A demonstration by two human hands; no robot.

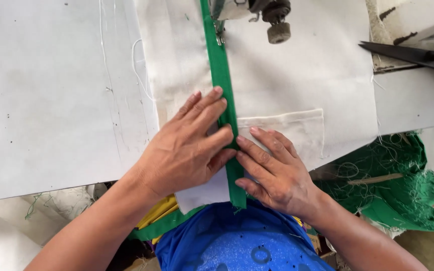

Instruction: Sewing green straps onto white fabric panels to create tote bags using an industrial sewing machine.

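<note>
- I see matt green cloth tape (222,75) on coarse off-white canvas (287,85).
- Right of the canvas, dull black metal scissors (418,56).
- Left of it, smooth matt white tabletop (41,100).

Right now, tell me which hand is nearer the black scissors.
Right. The right hand lies flat on the cream fabric just right of the green strip, below-left of the scissors. The left hand rests across the strip, farther away.

Your left hand (187,148) lies flat, palm down, fingers spread forward. Your right hand (272,170) lies flat just beside it, fingertips touching the left thumb.
</note>
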